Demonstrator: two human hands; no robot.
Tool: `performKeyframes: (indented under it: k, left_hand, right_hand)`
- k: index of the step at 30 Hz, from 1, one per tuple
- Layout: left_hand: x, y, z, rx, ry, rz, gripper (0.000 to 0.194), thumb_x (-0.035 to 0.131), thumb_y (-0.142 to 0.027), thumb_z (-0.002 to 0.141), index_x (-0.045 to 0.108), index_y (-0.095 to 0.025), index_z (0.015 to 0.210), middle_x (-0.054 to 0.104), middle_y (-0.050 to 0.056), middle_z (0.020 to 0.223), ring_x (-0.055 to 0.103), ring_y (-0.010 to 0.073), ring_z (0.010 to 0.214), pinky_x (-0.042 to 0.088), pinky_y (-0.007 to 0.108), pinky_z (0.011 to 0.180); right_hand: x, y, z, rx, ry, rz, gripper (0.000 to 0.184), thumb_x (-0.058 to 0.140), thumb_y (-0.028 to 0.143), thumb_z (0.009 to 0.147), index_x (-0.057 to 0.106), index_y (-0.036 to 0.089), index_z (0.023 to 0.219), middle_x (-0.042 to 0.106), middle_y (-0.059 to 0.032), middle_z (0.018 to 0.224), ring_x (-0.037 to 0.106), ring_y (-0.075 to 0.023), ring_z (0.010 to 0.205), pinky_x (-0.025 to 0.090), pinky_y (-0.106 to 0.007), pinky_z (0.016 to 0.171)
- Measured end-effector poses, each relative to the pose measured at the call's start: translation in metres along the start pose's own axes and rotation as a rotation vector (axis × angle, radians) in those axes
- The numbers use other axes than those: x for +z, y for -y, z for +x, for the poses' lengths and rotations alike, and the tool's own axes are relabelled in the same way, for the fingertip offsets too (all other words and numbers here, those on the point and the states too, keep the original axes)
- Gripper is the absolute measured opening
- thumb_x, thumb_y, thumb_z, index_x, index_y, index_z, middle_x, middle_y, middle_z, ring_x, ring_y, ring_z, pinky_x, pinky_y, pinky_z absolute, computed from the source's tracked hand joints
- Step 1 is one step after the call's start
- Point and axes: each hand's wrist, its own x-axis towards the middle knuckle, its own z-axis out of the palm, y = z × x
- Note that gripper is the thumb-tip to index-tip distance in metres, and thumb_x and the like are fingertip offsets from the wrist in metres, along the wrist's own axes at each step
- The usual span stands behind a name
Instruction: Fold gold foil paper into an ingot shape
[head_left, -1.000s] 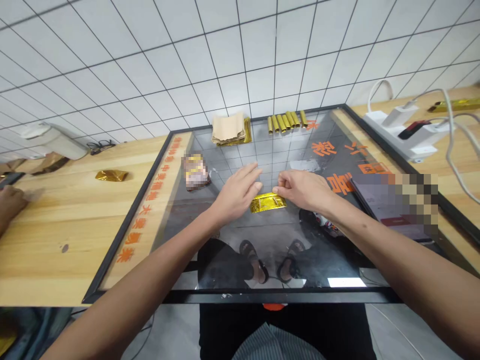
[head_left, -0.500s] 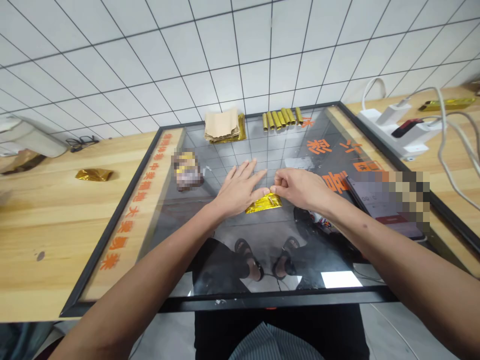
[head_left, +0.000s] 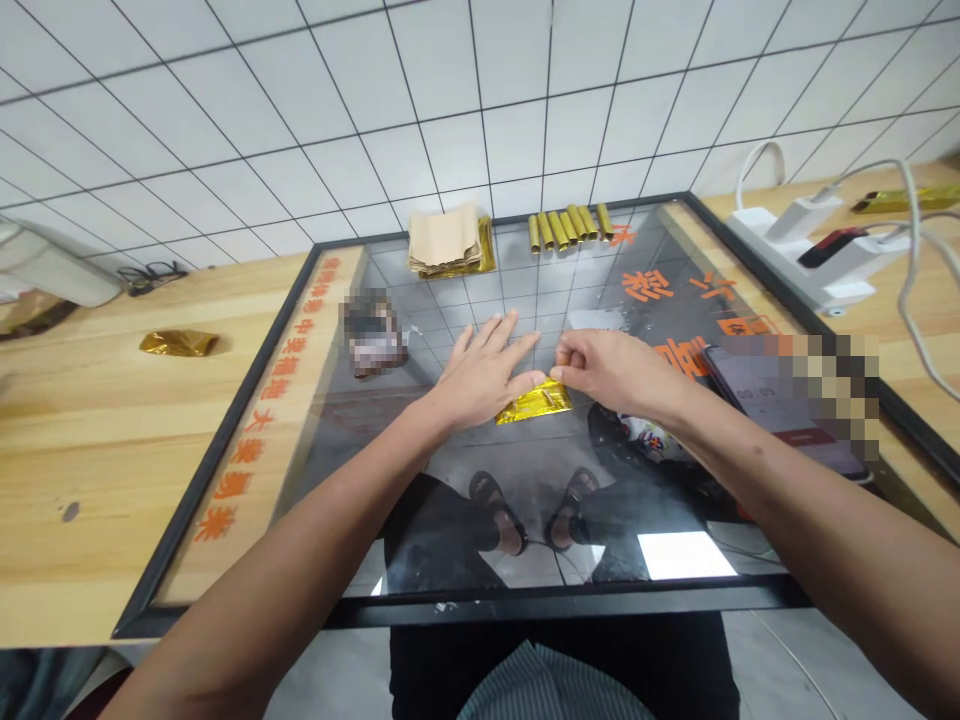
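A small, shiny sheet of gold foil [head_left: 534, 402] lies on the dark glass panel in front of me. My left hand [head_left: 486, 372] rests flat with its fingers spread, its thumb on the foil's far edge. At the foil's far right corner, my right hand [head_left: 600, 368] is closed, fingers curled and thumb pressed against the index finger in a pinch. The two thumbs are close together. Part of the foil's far edge is hidden under the hands.
Brown paper pieces [head_left: 444, 240] are stacked over gold foil at the back. Several gold rolls [head_left: 570, 228] lie beside them. A phone [head_left: 780, 410] and white power strip [head_left: 799, 262] are at right. Crumpled gold foil [head_left: 178, 343] and glasses [head_left: 152, 277] lie left.
The view has shifted slightly. Both hands keep nearly the same pose at the gold foil, and a bit more of its surface shows below them.
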Motion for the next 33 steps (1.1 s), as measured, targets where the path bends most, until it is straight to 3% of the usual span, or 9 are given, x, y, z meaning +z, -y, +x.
performKeyframes:
  k: [10, 16, 33]
  left_hand:
    - [-0.003, 0.007, 0.005, 0.052, 0.011, -0.022, 0.07, 0.044, -0.065, 0.109, 0.039, -0.029, 0.17, 0.009, 0.01, 0.185, 0.01, 0.0329, 0.172, 0.012, 0.066, 0.136]
    - [-0.005, 0.008, 0.006, -0.016, -0.005, -0.125, 0.068, 0.033, -0.062, 0.112, 0.042, -0.025, 0.169, 0.016, 0.011, 0.184, 0.013, 0.0315, 0.172, 0.014, 0.061, 0.137]
    - [-0.001, 0.009, 0.007, 0.044, -0.032, 0.019, 0.072, 0.046, -0.067, 0.109, 0.042, -0.026, 0.168, 0.018, 0.013, 0.184, 0.018, 0.034, 0.171, 0.02, 0.061, 0.135]
  right_hand:
    - [-0.001, -0.006, 0.001, -0.06, 0.02, 0.079, 0.009, 0.066, 0.029, 0.092, 0.062, 0.025, 0.085, 0.07, 0.0031, 0.078, 0.059, -0.0159, 0.068, 0.034, -0.032, 0.061]
    - [-0.001, -0.004, 0.0, -0.059, 0.017, 0.062, 0.009, 0.065, 0.03, 0.092, 0.063, 0.025, 0.085, 0.07, 0.0033, 0.078, 0.058, -0.0159, 0.069, 0.034, -0.032, 0.061]
    - [-0.002, -0.004, -0.002, -0.07, 0.018, 0.044, 0.008, 0.065, 0.028, 0.093, 0.062, 0.025, 0.086, 0.07, 0.0025, 0.08, 0.059, -0.0165, 0.07, 0.033, -0.031, 0.062]
